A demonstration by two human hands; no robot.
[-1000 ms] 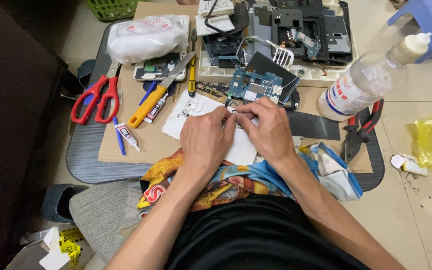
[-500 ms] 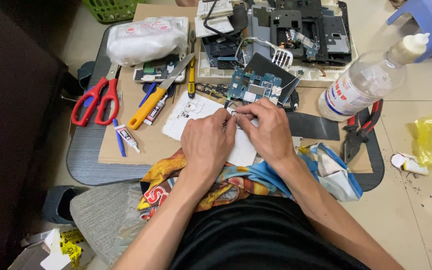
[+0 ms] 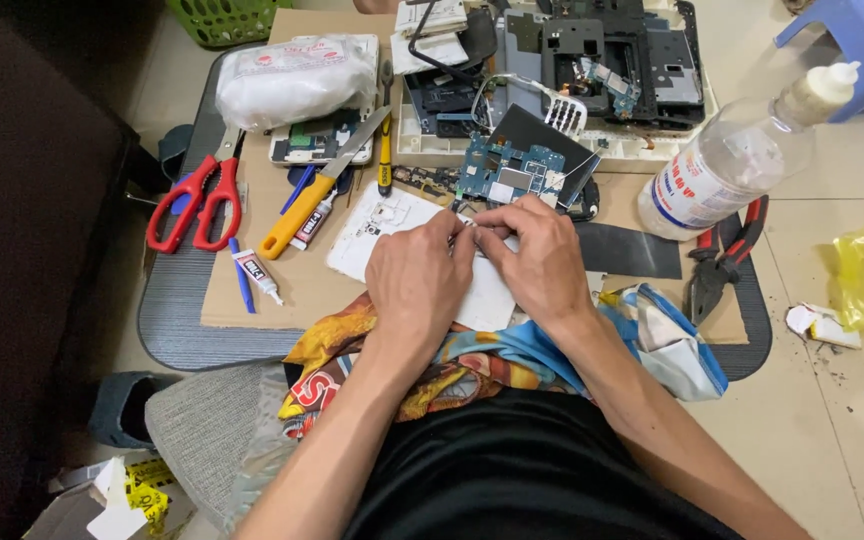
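My left hand [image 3: 420, 285] and right hand [image 3: 537, 262] meet fingertip to fingertip over a white panel [image 3: 392, 225] lying on the cardboard sheet [image 3: 297, 290], near its front edge; both hands are pinched together on something small at the point where they touch, but the piece itself is hidden by my fingers [image 3: 457, 232] and I cannot tell what it is. My palms cover most of the panel's near half, so only its far left part shows. Just beyond my knuckles lies a blue circuit board [image 3: 512, 170], partly overlapped by a dark flat plate [image 3: 542, 130]. At the far edge, a shallow white tray [image 3: 422, 150] holds dismantled dark frames and housings [image 3: 612, 50]; its far side is cut off by the top of the view. Toward the left edge of the cardboard lie red-handled scissors [image 3: 195, 200], a yellow-handled blade tool [image 3: 317, 190] and a small glue tube [image 3: 255, 272]; a white plastic bag [image 3: 292, 78] sits at the far left corner, its contents unreadable. To the right, a clear squeeze bottle [image 3: 742, 160] leans tilted beside red-handled pliers [image 3: 722, 255]. A colourful cloth [image 3: 492, 360] lies under my wrists.
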